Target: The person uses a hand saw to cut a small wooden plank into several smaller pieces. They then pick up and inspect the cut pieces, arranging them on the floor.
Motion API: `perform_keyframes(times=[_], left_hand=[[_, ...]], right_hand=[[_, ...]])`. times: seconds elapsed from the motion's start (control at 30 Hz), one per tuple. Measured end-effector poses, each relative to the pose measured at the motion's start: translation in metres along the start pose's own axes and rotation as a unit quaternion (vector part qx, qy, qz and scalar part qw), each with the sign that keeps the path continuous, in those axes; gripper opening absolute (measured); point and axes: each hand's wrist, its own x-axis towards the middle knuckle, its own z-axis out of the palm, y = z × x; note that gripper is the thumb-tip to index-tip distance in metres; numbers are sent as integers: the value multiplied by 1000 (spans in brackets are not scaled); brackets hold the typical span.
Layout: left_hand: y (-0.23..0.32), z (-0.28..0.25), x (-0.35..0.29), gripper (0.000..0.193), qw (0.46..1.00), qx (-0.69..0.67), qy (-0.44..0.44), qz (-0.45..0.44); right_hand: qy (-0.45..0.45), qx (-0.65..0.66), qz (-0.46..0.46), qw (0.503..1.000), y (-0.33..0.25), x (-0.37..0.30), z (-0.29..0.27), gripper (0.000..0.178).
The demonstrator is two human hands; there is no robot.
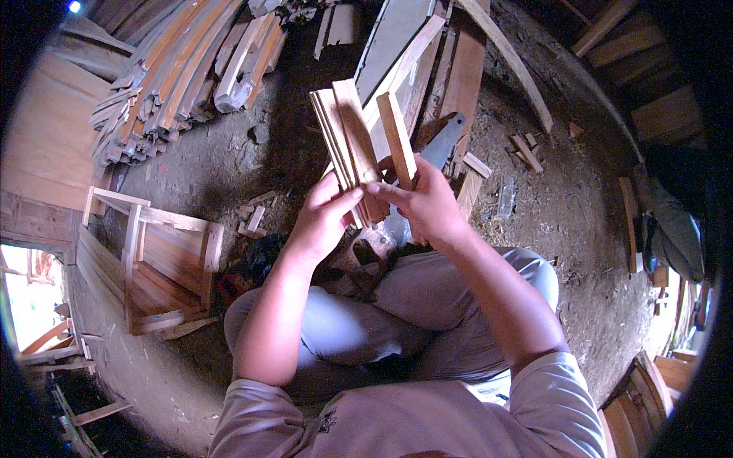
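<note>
My left hand (324,217) is closed around a bundle of short, thin wooden slats (347,141), stacked face to face and tilted upward. Its thumb presses on the near slats. At the right of the bundle, my right hand (429,200) grips a separate wooden strip (395,130), which stands apart from the stack at its top. The right thumb and fingers also touch the bundle's lower right side. Below and beyond my hands lies a handsaw, its grey blade (443,142) partly hidden by my right hand.
Long boards (464,84) lie ahead on the dirt floor, with a curved strip (513,57) to their right. A large timber stack (183,65) is at far left. A wooden frame box (172,267) stands left of my crossed legs (412,305). Small offcuts (527,153) lie at right.
</note>
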Motion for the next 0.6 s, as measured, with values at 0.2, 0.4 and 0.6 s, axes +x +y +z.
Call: perform_keyframes(times=[0.2, 0.4, 0.6], left_hand=[[-7, -8, 3, 33, 999, 21, -14, 19], [-12, -8, 3, 31, 995, 84, -4, 49], [-11, -10, 3, 31, 990, 131, 9, 41]], right_hand=[[0, 17, -5, 1000, 10, 6, 0, 38], [24, 58, 21, 998, 5, 6, 2, 31], [11, 63, 22, 998, 3, 5, 2, 28]])
